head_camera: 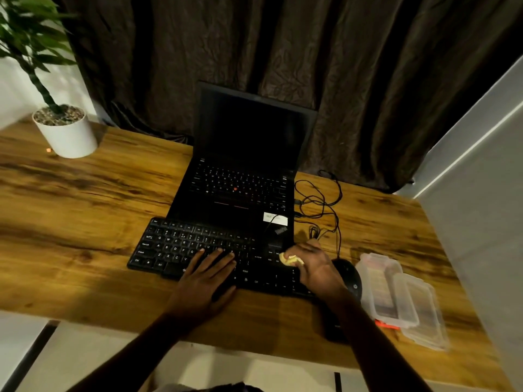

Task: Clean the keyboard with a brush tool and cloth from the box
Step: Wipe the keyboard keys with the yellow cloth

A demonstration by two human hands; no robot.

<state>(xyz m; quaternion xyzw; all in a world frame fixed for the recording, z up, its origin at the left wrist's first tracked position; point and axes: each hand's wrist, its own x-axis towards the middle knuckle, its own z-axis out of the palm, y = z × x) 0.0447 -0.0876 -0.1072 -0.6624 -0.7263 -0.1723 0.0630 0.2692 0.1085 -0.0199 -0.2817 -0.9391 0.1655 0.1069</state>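
Observation:
A black external keyboard (pixel 181 244) lies on the wooden desk (pixel 85 210) in front of an open black laptop (pixel 243 176). My left hand (pixel 206 281) rests flat on the keyboard's middle keys, fingers spread. My right hand (pixel 317 267) is closed on a bunched yellow cloth (pixel 291 260), pressed against the keyboard's right end. A clear plastic box (pixel 380 290) with its lid (pixel 421 315) beside it sits at the right. An orange item (pixel 386 325) peeks from under the box; I cannot tell what it is.
A black mouse (pixel 349 275) lies just right of my right hand, with tangled black cables (pixel 319 202) behind it. A white plant pot (pixel 66 131) stands at the desk's far left. A dark curtain (pixel 283 52) hangs behind, and a white wall (pixel 481 193) closes the right side.

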